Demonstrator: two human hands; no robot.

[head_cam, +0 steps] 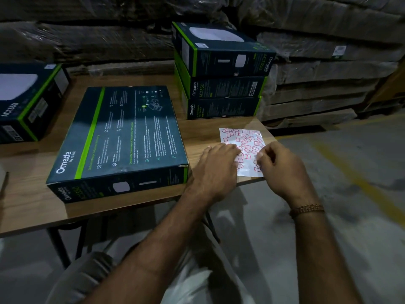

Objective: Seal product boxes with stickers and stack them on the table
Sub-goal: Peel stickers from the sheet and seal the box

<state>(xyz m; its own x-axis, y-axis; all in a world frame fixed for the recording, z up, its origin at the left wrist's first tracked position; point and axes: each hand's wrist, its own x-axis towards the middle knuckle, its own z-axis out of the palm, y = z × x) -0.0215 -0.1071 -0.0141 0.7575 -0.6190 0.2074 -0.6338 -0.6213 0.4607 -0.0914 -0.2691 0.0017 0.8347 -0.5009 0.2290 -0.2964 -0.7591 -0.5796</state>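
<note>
Table: a wooden table (39, 207) with dark metal legs, its right near corner under the hands
Sticker sheet: a white sheet of red-outlined stickers (243, 141) lies flat at the table's right near corner, just right of the flat box
Left hand: the left hand (217, 165) lies palm down on the sheet's left edge, fingers straight and close together, pressing it to the table
Right hand: the right hand (278, 167) is over the sheet's near right part, fingers curled, thumb and forefinger pinching at a sticker on the sheet; a beaded bracelet (306, 209) sits on its wrist
Flat box: a dark Omada box with a green stripe (122, 137) lies flat in the middle of the table, near the front edge
Stack: three like boxes (221, 73) stacked at the far right of the table, beyond the sheet
Left box: another box (28, 102) at the far left, partly out of view
Behind: wrapped cartons (328, 69) piled beyond the table
</note>
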